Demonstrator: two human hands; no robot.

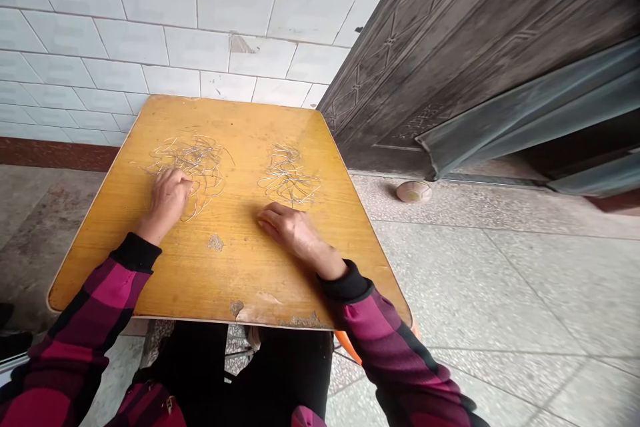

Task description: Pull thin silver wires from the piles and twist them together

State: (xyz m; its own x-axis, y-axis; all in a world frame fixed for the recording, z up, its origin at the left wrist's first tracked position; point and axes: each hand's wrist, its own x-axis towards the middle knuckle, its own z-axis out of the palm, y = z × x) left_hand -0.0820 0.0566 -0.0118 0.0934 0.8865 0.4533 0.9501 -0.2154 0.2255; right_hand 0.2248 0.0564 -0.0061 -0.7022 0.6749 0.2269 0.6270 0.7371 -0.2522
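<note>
On the table lie two tangles of thin, silvery, wire-like strands. The larger loose tangle (197,157) is on the left, and my left hand (169,199) rests at its near left edge. The fingers of that hand are curled down against the strands, and its fingertips are hidden. A smaller tangle (290,180) lies to the right. Just in front of it, apart from its strands, is my right hand (293,228), low over the tabletop. Its fingers are bent and pressed together, and whatever they hold, if anything, does not show.
The yellow wooden table (240,273) has chipped patches near its front edge. Behind it stands a white tiled wall (150,47). A dark carved door (400,67) with a grey-green cloth (525,107) is at the right. A roundish pale object (414,191) lies on the floor.
</note>
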